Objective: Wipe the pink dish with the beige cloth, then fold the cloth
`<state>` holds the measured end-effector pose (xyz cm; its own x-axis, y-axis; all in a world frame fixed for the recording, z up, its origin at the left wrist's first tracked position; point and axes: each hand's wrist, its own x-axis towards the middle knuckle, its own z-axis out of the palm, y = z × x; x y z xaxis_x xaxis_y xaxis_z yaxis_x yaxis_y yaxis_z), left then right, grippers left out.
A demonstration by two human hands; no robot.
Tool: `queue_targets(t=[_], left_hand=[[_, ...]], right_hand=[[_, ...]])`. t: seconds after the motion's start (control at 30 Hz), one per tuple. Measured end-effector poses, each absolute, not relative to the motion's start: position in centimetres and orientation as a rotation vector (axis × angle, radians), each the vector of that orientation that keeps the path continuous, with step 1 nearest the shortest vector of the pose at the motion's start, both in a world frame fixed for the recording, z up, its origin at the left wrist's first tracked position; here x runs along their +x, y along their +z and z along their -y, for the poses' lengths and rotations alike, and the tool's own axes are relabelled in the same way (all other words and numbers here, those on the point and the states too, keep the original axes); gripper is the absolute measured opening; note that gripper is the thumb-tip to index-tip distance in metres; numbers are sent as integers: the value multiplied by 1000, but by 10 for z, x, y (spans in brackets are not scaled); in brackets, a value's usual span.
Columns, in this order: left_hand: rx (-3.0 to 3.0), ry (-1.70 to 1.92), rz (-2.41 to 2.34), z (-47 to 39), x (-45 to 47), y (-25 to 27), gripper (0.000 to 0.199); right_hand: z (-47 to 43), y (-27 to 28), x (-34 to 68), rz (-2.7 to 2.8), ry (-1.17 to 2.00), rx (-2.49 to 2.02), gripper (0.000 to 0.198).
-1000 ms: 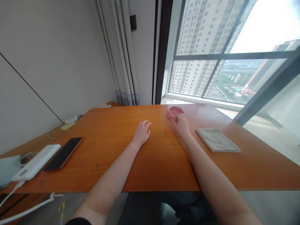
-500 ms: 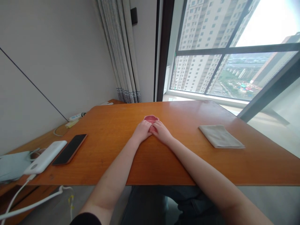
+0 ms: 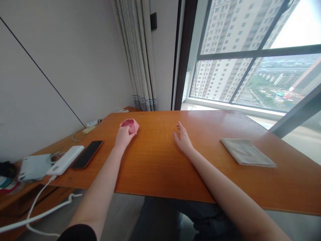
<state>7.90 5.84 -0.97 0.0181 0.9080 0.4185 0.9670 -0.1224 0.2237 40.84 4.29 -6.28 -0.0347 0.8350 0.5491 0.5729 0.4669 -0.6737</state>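
A small pink bowl point(image 3: 134, 126) with faceted sides is at the far left-centre of the wooden table. My left hand point(image 3: 123, 136) grips its near side, fingers over the rim and thumb along the outside. The fingers partly cover the bowl's opening. My right hand point(image 3: 184, 140) is apart from it, over the middle of the table, with fingers spread and nothing in them. Nearest on that hand's right lies a folded light-grey cloth point(image 3: 247, 152).
To the left lie a black-screened phone point(image 3: 87, 154) and a white power bank point(image 3: 65, 160) with a white cable point(image 3: 37, 199) plugged in. A power strip point(image 3: 94, 123) sits by the wall. A large window point(image 3: 225, 80) stands beyond the table point(image 3: 160, 160).
My hands were together on the bowl at the centre. The left has moved left with the bowl; the right has let go and moved right, opening. The view has turned slightly left.
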Motion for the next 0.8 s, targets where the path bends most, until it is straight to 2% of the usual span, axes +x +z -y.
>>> queue_targets(t=[0.1,0.37,0.8], left_hand=[[-2019,-664,2098,-58,42,-17,48],[-2029,-509,2197,-59,1,-31,47],[-2040,-435,2160,-77,5,-37,31]], right_hand=[[-43,-64,407,1731,382,-1213,64],[-44,-66,408,1723,490,-1249,56],[-42,-67,403,1870,451,-1312,50]])
